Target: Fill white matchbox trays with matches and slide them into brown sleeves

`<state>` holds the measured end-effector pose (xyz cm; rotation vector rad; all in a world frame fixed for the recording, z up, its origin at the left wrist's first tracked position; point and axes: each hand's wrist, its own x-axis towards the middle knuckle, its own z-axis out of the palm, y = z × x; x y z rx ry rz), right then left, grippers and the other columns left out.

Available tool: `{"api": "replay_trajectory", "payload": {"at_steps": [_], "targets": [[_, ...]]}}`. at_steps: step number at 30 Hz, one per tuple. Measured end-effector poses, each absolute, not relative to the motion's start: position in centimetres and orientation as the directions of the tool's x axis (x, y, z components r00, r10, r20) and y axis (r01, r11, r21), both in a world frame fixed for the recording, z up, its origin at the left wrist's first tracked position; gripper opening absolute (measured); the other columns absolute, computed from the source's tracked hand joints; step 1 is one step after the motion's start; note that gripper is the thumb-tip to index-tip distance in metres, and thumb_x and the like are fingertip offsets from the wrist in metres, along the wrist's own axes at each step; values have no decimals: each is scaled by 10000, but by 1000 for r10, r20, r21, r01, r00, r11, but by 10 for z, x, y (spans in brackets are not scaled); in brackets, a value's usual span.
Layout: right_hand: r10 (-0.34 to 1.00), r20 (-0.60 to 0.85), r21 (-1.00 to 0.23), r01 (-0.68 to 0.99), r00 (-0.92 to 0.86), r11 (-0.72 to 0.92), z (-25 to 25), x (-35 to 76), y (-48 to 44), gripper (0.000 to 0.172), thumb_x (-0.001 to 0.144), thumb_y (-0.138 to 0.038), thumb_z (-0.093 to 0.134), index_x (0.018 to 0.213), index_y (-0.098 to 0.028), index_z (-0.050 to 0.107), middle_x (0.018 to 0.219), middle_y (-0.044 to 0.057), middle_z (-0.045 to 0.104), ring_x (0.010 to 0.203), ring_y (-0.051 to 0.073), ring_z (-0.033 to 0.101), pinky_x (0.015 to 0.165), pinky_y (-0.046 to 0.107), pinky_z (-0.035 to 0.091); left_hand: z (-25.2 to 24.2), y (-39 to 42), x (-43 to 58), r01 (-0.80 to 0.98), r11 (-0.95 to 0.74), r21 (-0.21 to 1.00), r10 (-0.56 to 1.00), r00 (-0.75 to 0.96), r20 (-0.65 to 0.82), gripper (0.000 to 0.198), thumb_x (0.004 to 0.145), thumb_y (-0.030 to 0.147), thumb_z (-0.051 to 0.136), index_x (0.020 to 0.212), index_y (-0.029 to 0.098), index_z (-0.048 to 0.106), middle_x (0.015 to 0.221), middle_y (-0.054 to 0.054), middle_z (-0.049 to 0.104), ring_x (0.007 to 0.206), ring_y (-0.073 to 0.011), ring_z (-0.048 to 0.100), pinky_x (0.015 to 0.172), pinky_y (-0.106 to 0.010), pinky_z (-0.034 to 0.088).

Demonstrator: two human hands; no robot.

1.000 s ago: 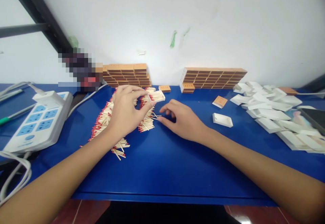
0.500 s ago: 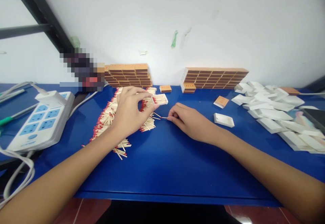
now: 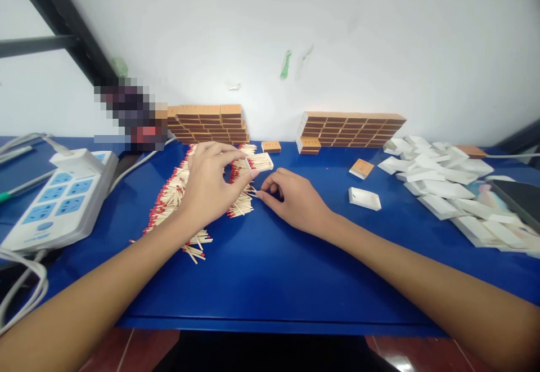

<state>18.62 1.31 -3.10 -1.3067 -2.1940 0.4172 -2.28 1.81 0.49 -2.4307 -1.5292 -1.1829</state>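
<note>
My left hand [image 3: 213, 178] holds a white matchbox tray [image 3: 265, 168] between thumb and fingers, with several red-tipped matches [image 3: 258, 162] lying in it. The tray is raised over a smaller heap of matches [image 3: 241, 206]. Just right of that heap, my right hand [image 3: 293, 196] pinches the end of a match [image 3: 253, 192]; the rest of this match blends into the heap. A larger spread of matches [image 3: 171, 195] lies under and left of my left hand, partly hidden by it.
Stacks of closed matchboxes [image 3: 354, 130] line the wall. A single matchbox [image 3: 361, 168] and an unfilled white tray [image 3: 365, 198] lie to the right, near a pile of white trays [image 3: 442, 180]. At left is a power strip [image 3: 63, 197] with cables.
My right hand has moved left with the match, up to the edge of the smaller heap. My left hand keeps holding the tray. The whole view has shifted slightly.
</note>
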Motion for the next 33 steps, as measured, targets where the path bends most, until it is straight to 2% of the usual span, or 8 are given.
{"api": "replay_trajectory", "payload": {"at_steps": [6, 14, 19, 24, 29, 33], "targets": [[888, 220, -501, 734, -404, 458, -25, 198, 20, 83, 999, -203, 655, 928, -198, 698, 849, 18, 644, 754, 160, 578, 693, 302, 405, 4, 20, -25, 787, -510, 348, 759, 221, 612, 283, 887, 453, 824, 1075, 243, 806, 1170, -50, 784, 1180, -295, 628, 1074, -488, 459], [886, 55, -423, 793, -461, 439, -13, 228, 18, 163, 1052, -252, 527, 937, -208, 633, 1009, 79, 704, 854, 214, 652, 759, 346, 465, 6, 19, -24, 784, -512, 352, 769, 235, 595, 267, 887, 464, 817, 1055, 258, 807, 1164, -52, 785, 1180, -304, 618, 1071, -499, 455], [868, 154, -441, 753, -472, 488, -8, 242, 18, 195, 1073, -289, 451, 954, -220, 591, 1032, 82, 681, 847, 216, 631, 763, 356, 469, 3, 20, -26, 778, -537, 326, 767, 289, 574, 215, 889, 403, 818, 1049, 261, 806, 1191, -57, 773, 1195, -299, 610, 1079, -495, 453], [818, 332, -437, 692, -469, 574, 3, 241, 18, 178, 1083, -291, 432, 966, -226, 550, 1011, 83, 636, 854, 218, 584, 780, 362, 455, -1, 20, -27, 740, -601, 302, 756, 404, 516, 298, 910, 465, 800, 1138, 273, 798, 1252, -71, 734, 1262, -311, 571, 1123, -519, 415], [798, 337, -421, 678, -499, 602, 1, 230, 12, 146, 1090, -276, 447, 998, -225, 548, 1044, 78, 614, 845, 209, 572, 763, 348, 436, 2, 14, -20, 655, -687, 316, 708, 504, 495, 274, 890, 435, 835, 1113, 279, 805, 1276, -61, 725, 1260, -293, 572, 1141, -502, 417], [764, 390, -425, 635, -515, 645, -1, 228, 10, 113, 1086, -283, 493, 1028, -232, 574, 1037, 69, 622, 859, 204, 580, 759, 333, 439, 4, 13, -19, 640, -689, 341, 708, 490, 509, 278, 884, 429, 843, 1118, 284, 802, 1280, -54, 726, 1270, -286, 577, 1143, -495, 428]]}}
